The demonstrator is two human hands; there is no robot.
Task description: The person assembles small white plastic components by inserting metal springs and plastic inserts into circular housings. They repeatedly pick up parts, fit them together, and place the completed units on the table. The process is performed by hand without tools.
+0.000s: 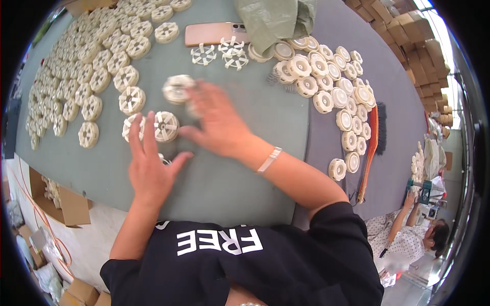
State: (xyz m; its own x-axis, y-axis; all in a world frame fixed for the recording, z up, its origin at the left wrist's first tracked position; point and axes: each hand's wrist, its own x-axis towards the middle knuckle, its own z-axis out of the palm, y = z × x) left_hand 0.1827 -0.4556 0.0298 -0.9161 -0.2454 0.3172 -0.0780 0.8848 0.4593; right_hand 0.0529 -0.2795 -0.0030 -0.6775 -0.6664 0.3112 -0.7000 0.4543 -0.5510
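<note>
My left hand (150, 171) is over the front of the green table, fingers stretched and thumb apart. Its fingertips lie over a cream spoked round part (128, 130), and I cannot tell how firmly they touch it. Right beside that sits another spoked round part (167, 126) with a centre hub. A small white piece (164, 159) shows partly between my left thumb and fingers. Farther off, my right hand (219, 120) is smeared by motion next to a blurred round part (178, 89). Something pale shows under its fingers, too blurred to name.
Many cream round parts (118, 62) cover the table's left side. Several white spoked inserts (203, 54) lie near a pink phone (209, 34) and green bag (278, 20). Cream caps (338, 97), springs (279, 81) and a brush (376, 137) are at right. A co-worker (413, 239) sits beyond.
</note>
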